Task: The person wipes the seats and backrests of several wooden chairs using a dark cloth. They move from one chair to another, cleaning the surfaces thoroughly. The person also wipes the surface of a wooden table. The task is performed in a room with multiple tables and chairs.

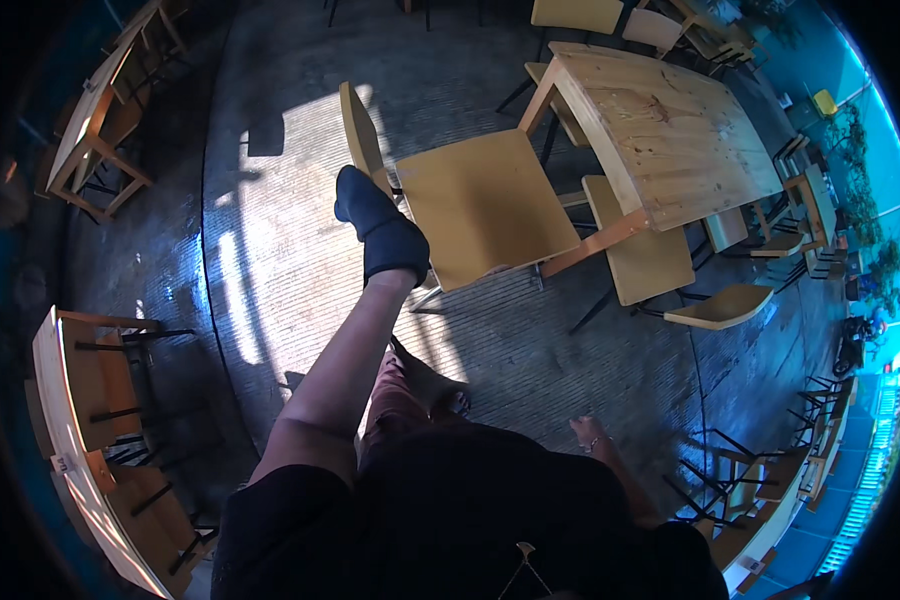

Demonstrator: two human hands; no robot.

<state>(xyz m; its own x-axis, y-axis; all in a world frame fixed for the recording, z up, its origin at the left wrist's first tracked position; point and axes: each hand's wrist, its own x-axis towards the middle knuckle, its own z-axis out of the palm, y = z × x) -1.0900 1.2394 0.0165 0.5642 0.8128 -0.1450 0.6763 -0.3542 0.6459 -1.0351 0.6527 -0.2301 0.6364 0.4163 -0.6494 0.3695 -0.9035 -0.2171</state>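
Note:
My left arm reaches forward, and dark fabric like a glove or cloth covers my left hand (pixel 382 228). Its fingers are hidden inside, so its grip cannot be made out. That hand is at the near left corner of a yellow-tan chair (pixel 495 205), where the seat meets the upright backrest (pixel 363 135); it overlaps both in view, and contact is unclear. Low on my right side hangs my right hand (pixel 590 435), a bracelet at its wrist. Its fingers look loosely apart, with nothing seen in them.
A wooden table (pixel 685 135) stands beyond the chair, with another yellow chair (pixel 635 250) along its near side. More tables and chairs line the left, including a table with upturned chairs (pixel 100 400). Stacked chairs (pixel 750 475) stand at right. Sunlight falls across the ridged concrete floor (pixel 280 220).

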